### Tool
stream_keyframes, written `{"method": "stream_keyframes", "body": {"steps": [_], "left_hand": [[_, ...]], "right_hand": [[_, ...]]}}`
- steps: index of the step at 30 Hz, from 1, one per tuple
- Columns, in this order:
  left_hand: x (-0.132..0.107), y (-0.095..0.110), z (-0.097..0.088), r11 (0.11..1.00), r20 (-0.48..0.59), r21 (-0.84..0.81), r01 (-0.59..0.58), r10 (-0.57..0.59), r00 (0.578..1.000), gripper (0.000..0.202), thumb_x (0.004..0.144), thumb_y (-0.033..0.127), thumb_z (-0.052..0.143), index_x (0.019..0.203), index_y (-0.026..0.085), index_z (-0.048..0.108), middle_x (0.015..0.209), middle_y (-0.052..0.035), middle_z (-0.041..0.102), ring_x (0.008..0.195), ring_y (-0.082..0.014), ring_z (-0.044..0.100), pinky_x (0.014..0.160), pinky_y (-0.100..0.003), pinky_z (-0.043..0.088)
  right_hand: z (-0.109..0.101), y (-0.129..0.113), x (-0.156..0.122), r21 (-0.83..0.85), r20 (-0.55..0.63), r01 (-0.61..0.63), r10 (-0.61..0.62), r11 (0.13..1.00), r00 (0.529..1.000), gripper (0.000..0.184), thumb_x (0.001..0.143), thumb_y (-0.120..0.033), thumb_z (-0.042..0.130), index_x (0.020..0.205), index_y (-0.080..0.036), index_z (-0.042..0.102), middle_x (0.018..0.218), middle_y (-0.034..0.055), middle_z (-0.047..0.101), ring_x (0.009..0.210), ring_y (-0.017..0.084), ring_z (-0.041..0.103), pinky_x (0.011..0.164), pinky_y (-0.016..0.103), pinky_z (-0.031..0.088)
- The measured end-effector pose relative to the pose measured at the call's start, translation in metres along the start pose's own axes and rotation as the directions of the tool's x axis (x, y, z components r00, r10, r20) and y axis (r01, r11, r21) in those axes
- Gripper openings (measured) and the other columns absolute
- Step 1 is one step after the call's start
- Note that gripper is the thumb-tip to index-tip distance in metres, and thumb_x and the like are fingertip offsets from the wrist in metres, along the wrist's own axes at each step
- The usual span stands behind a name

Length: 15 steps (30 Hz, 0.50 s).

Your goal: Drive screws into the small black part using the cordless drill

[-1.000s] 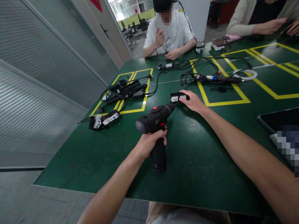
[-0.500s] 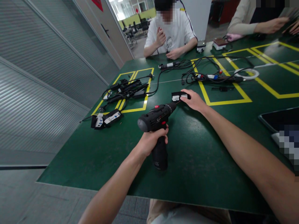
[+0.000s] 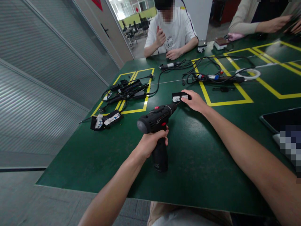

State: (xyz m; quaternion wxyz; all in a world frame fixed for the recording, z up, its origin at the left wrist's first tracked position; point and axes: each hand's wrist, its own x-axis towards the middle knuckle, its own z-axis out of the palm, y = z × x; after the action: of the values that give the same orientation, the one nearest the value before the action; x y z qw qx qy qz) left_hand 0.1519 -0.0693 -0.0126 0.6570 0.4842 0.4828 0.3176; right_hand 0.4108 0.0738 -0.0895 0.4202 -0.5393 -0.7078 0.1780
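My left hand (image 3: 150,142) is wrapped round the grip of a black cordless screwdriver (image 3: 157,121) with red buttons. Its nose points up and right at a small black part with a white label (image 3: 177,97) lying on the green table (image 3: 94,157). My right hand (image 3: 195,101) presses down on that part, fingers closed over its right end. The driver's tip meets the part's near left edge.
More black parts (image 3: 105,121) and a bundle of black cables (image 3: 128,91) lie at the left by yellow floor-tape boxes. Cables and tools (image 3: 216,78) cross the far middle. A tablet (image 3: 277,121) sits at right. A person in white (image 3: 171,31) sits opposite; another person's hands (image 3: 272,25) are far right.
Almost nothing differs; the view shifted slightly while both hands kept their hold on the screwdriver and the black part.
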Motion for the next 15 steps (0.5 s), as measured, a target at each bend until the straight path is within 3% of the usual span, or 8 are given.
{"method": "stream_keyframes", "body": {"steps": [15], "left_hand": [[-0.0005,0.0005,0.0006,1.000,0.004,0.002,-0.016,0.016,1.000,0.024,0.074,0.022,0.065,0.094,0.012,0.061,0.085,-0.0026,0.059,0.053,-0.0075,0.057,0.056,-0.023,0.043]], "right_hand": [[0.0002,0.0024,0.0004,0.004,0.007,-0.002,0.002,1.000,1.000,0.044,0.084,-0.034,0.059,0.126,-0.022,0.062,0.119,0.0097,0.063,0.105,0.028,0.060,0.094,0.045,0.046]]}}
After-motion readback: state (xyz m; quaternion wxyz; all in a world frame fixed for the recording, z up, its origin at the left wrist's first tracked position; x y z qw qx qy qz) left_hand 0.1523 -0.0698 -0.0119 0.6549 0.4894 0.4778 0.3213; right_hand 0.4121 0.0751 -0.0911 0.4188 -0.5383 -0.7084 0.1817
